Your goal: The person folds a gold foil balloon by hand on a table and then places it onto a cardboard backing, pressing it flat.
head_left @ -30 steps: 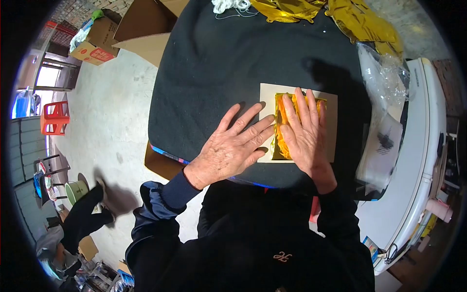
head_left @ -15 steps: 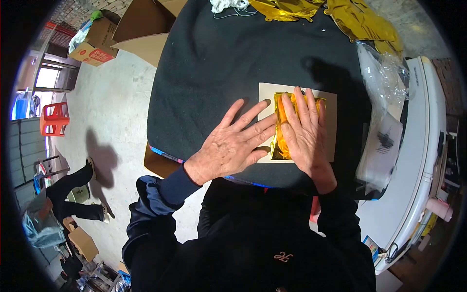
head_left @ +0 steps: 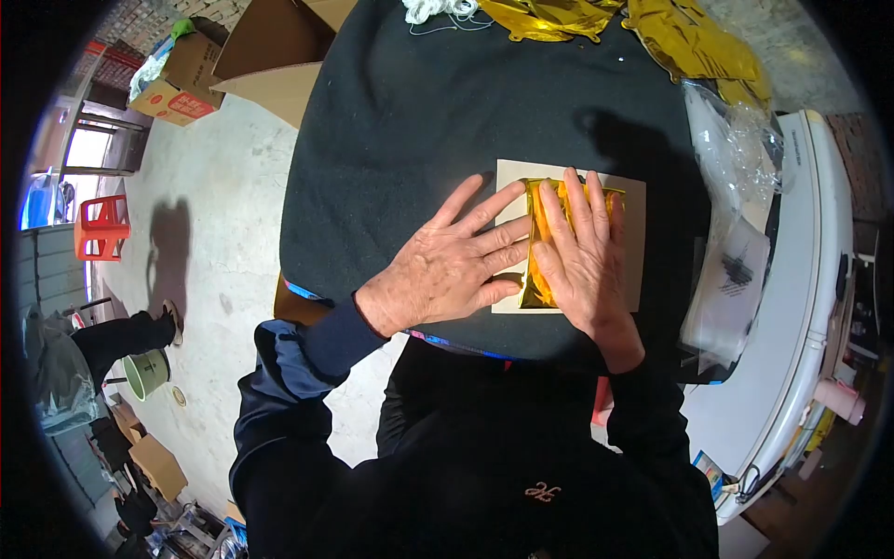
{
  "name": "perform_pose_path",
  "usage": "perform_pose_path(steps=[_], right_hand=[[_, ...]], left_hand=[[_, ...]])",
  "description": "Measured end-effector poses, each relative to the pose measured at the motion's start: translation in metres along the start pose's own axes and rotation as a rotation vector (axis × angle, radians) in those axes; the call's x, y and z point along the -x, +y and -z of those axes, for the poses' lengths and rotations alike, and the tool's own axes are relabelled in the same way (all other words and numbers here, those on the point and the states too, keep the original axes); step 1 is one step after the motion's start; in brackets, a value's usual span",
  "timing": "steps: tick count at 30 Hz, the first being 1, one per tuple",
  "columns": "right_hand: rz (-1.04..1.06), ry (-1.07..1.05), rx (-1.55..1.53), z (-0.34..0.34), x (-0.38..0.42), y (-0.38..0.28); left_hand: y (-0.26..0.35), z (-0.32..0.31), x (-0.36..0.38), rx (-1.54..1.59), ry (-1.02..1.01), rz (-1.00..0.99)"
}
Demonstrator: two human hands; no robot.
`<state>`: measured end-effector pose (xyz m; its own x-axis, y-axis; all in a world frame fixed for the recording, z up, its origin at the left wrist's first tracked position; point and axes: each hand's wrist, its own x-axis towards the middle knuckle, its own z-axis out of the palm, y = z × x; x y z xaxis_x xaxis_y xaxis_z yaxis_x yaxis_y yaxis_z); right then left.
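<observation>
A folded gold foil balloon [head_left: 537, 291] lies flat on a cream card [head_left: 636, 238] near the front of the black-covered table. Spread flat over its middle and right is my right hand [head_left: 587, 270], fingers stretched toward the far edge. My left hand [head_left: 442, 270] reaches in from the left, fingers apart, the fingertips at the balloon's left edge. Neither hand is closed around anything. Part of the balloon is hidden under my right hand.
Flat gold foil balloons [head_left: 694, 42] and white string [head_left: 438, 9] lie along the table's far edge. Clear plastic bags [head_left: 726, 279] rest on the right. Cardboard boxes [head_left: 275, 47], a red stool [head_left: 102, 228], a green bucket [head_left: 147, 374] and another person's leg [head_left: 130, 337] are on the left.
My left hand has shifted slightly, its index finger and thumb a little farther right. My right hand stays on the foil. The other person on the left has moved, uncovering more of the bucket.
</observation>
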<state>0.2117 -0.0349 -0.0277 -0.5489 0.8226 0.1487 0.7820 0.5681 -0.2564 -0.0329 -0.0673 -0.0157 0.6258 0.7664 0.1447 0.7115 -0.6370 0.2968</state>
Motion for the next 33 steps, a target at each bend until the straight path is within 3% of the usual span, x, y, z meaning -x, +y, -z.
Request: perform_pose_path(steps=[12,33], right_hand=[[0.039,0.021,0.031,0.000,0.000,0.001],[0.038,0.041,0.005,-0.001,-0.001,-0.002]], left_hand=[[-0.013,0.011,-0.006,0.018,-0.074,-0.056],[-0.012,0.000,-0.010,0.091,0.088,0.051]])
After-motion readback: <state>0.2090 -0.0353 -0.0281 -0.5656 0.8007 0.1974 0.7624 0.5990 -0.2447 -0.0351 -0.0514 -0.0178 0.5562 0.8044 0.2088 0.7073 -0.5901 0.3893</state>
